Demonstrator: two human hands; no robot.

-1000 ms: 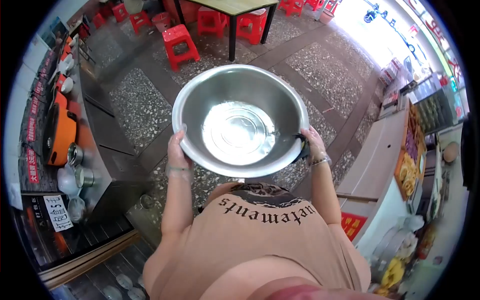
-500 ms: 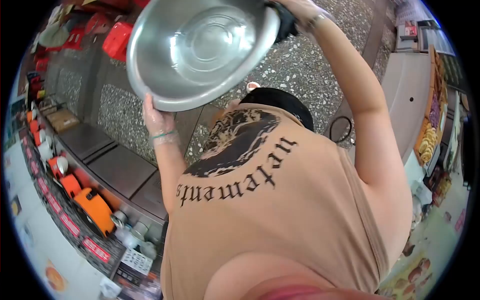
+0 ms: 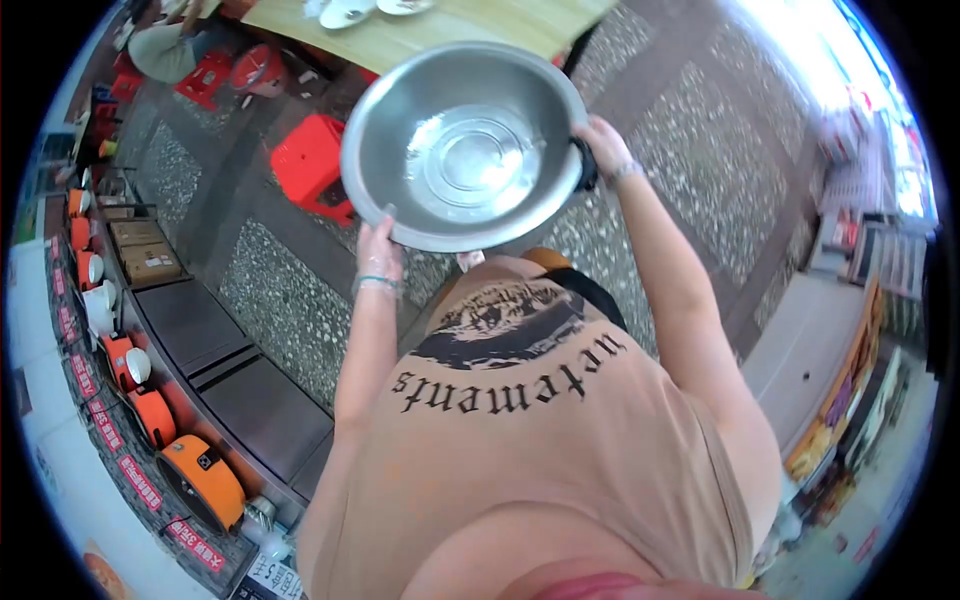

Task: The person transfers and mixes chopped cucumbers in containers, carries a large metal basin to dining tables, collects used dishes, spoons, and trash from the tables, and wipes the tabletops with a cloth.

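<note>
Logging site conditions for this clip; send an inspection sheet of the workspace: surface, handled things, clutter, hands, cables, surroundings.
Surface: speckled floor below; pale tabletop ahead.
Handled things: large metal basin, apparently held off the floor, its inner base visible; black item by the right hand, identity unclear.
Clutter: white dishes on the tabletop; red stool left of the basin.
Hands: left hand on the basin's near-left rim; right hand at its right rim.
Cables: nothing seen.
Surroundings: row of orange containers at left; cardboard boxes beyond; another person, apparently seated, far left.
</note>
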